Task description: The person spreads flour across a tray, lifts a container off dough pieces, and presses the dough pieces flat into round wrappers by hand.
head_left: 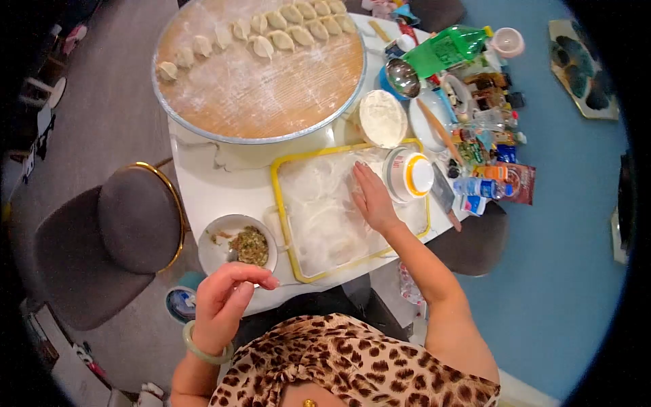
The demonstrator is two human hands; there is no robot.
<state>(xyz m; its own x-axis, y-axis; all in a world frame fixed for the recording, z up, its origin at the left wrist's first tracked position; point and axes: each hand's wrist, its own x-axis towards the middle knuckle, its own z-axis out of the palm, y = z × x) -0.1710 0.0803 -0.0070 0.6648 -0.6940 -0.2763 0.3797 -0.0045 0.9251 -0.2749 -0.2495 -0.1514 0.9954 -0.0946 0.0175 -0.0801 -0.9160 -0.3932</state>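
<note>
My right hand (373,198) lies flat, fingers stretched, on a floured board (277,197) with a yellow rim. Just right of its fingers stands a white round container (409,175) with an orange ring. My left hand (229,298), with a pale bangle at the wrist, hangs over the table's front edge. Its fingers curve with the thumb apart, and nothing shows in it. Beyond it sits a white bowl (214,252) of chopped filling (249,245) with a spoon partly hidden. Several dumplings (262,47) stand in rows on a large round tray (237,102) at the back.
A bowl of flour (383,119) stands behind the yellow-rimmed board. On the right are a metal bowl (403,78), a rolling pin (439,131), a cleaver (442,190), a green bottle (447,51) and several packets and bottles. A grey chair (139,220) stands at the left.
</note>
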